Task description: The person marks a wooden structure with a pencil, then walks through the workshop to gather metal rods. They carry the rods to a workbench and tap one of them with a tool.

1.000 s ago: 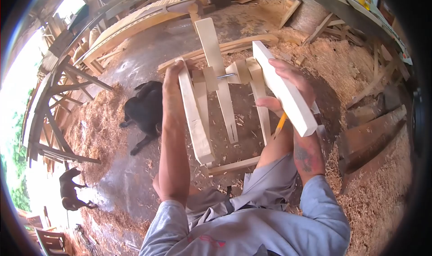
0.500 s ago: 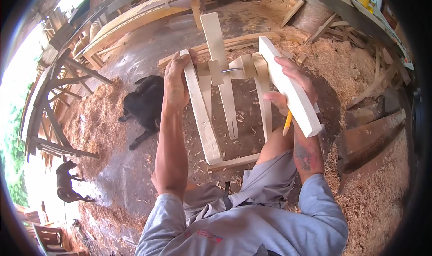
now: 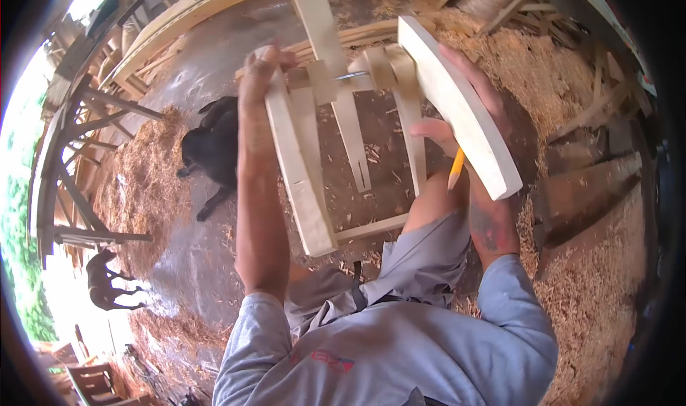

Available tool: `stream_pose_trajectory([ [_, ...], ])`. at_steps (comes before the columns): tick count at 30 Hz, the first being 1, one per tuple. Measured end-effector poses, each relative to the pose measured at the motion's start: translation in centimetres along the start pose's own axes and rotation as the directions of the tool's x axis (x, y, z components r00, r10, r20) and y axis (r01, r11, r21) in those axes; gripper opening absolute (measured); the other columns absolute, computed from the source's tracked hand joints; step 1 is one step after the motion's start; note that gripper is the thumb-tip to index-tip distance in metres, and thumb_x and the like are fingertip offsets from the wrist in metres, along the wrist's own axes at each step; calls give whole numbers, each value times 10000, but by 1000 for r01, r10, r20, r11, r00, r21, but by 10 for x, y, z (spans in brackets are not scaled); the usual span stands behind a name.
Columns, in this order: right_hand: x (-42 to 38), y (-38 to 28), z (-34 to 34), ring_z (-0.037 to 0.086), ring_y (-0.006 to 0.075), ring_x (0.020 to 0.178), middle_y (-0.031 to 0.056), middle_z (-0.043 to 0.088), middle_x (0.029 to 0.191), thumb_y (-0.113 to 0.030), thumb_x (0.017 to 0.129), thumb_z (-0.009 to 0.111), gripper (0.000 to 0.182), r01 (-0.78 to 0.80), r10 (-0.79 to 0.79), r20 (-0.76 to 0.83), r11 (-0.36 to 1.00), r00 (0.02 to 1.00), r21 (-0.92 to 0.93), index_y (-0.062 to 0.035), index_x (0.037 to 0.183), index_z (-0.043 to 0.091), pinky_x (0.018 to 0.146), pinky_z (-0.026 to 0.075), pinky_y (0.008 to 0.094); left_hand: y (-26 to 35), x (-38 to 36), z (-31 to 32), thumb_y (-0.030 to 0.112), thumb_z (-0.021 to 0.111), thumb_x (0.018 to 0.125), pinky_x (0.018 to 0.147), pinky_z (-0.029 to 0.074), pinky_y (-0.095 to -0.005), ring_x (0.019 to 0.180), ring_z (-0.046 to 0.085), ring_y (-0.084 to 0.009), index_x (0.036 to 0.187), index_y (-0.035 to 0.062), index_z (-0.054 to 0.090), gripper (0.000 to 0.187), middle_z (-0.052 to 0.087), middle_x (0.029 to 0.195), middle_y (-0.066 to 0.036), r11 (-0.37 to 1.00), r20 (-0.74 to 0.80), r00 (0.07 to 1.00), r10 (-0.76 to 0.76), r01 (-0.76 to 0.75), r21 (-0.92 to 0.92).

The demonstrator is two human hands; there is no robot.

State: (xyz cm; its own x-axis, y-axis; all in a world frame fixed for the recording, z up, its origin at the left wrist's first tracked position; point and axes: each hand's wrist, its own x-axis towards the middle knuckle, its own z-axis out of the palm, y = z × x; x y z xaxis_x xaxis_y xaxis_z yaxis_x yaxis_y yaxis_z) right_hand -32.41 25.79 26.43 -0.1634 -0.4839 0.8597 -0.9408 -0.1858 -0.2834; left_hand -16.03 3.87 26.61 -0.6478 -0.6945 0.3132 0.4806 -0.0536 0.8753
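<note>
A pale wooden frame stands before me. My left hand point(image 3: 261, 74) is closed round the top of its left beam point(image 3: 296, 170). My right hand point(image 3: 482, 95) grips a thick, slightly curved wooden board point(image 3: 464, 113) on the right side, thumb on the inner face, other fingers behind the outer edge. A yellow pencil point(image 3: 456, 169) sticks out below that thumb, point down. Between the two sides, a long tapered slat point(image 3: 350, 131) runs down the middle, crossed near its top by wooden blocks point(image 3: 379, 69) and a metal rod point(image 3: 351, 75). A lower rail point(image 3: 371, 227) lies near my knee.
A black dog point(image 3: 211, 149) lies on the floor to the left, and a brown dog point(image 3: 107, 281) is farther left. Wood shavings point(image 3: 593, 277) cover the ground on both sides. Wooden trestles point(image 3: 78, 177) stand at left, a wide plank point(image 3: 589, 199) at right.
The view has shifted, so frame, hands and dogs sit higher and farther left. The curved board looks slightly longer and its top end higher. Both hands keep their grips.
</note>
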Motion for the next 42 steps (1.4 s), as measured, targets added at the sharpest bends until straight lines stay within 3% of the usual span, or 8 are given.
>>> stream_pose_trajectory([
  [12, -22, 16, -5, 604, 268, 1132, 204, 583, 1257, -156, 554, 903, 889, 146, -147, -96, 989, 984, -13, 52, 1307, 479, 934, 502, 344, 52, -61, 61, 182, 627, 749, 756, 506, -323, 877, 617, -220, 1347, -31, 390, 678, 594, 1039, -156, 991, -194, 981, -25, 50, 127],
  [24, -38, 23, 42, 599, 240, 1090, 162, 593, 1206, -183, 668, 856, 805, -608, 522, 313, 701, 793, 373, 52, 1323, 452, 900, 513, 334, 19, -54, 33, 121, 588, 797, 786, 485, -282, 920, 589, -172, 1159, 1, 549, 383, 595, 1026, -105, 946, -72, 965, 253, -231, 227],
  [27, -44, 22, 46, 598, 233, 1080, 151, 595, 1194, -189, 696, 844, 784, -733, 603, 419, 580, 679, 355, 52, 1327, 445, 891, 516, 332, 21, -63, -3, 198, 513, 928, 1022, 410, -375, 1186, 517, -283, 1314, -49, 442, 465, 494, 1296, -227, 817, 234, 970, -73, 193, -543],
  [30, -53, 28, 50, 597, 226, 1069, 141, 598, 1181, -196, 725, 832, 764, -779, 646, 435, 522, 627, 348, 52, 1331, 438, 883, 519, 329, -59, -94, -10, 132, 559, 924, 929, 477, -268, 1145, 566, -195, 1218, 64, 571, 301, 454, 1400, -195, 776, -7, 839, 545, -501, 384],
  [34, -89, 48, 60, 638, 227, 939, 123, 660, 991, -266, 748, 808, 580, -553, 466, 329, 791, 821, 260, 0, 1207, 573, 836, 503, 352, -152, -178, 5, 116, 547, 877, 905, 381, -348, 968, 510, -221, 1031, -29, 521, 213, 530, 983, -152, 701, -183, 814, 551, -333, 630],
  [36, -127, 66, 79, 662, 214, 856, 115, 680, 931, -233, 784, 765, 371, -657, 628, 355, 345, 692, 670, -25, 1065, 638, 769, 515, 323, -194, -189, -6, 101, 620, 809, 848, 429, -376, 947, 534, -275, 1114, -56, 499, 364, 524, 1048, -190, 699, -18, 997, 80, -43, 714],
  [39, -127, 62, 81, 657, 188, 772, 90, 676, 853, -205, 808, 732, 263, -727, 674, 378, 355, 634, 587, -33, 985, 641, 702, 512, 308, -310, -152, -56, 204, 733, 751, 933, 406, -420, 1080, 495, -332, 1237, -70, 428, 635, 492, 1160, -223, 662, -357, 899, -253, 430, 614],
  [42, -156, 100, 99, 620, 161, 686, 63, 645, 767, -186, 821, 710, 191, -705, 633, 311, 623, 709, 338, -43, 920, 633, 638, 492, 306, -357, -106, -65, 232, 789, 714, 909, 419, -394, 1113, 501, -287, 1190, -46, 476, 634, 515, 1201, -205, 724, -459, 886, -61, 356, 591],
])
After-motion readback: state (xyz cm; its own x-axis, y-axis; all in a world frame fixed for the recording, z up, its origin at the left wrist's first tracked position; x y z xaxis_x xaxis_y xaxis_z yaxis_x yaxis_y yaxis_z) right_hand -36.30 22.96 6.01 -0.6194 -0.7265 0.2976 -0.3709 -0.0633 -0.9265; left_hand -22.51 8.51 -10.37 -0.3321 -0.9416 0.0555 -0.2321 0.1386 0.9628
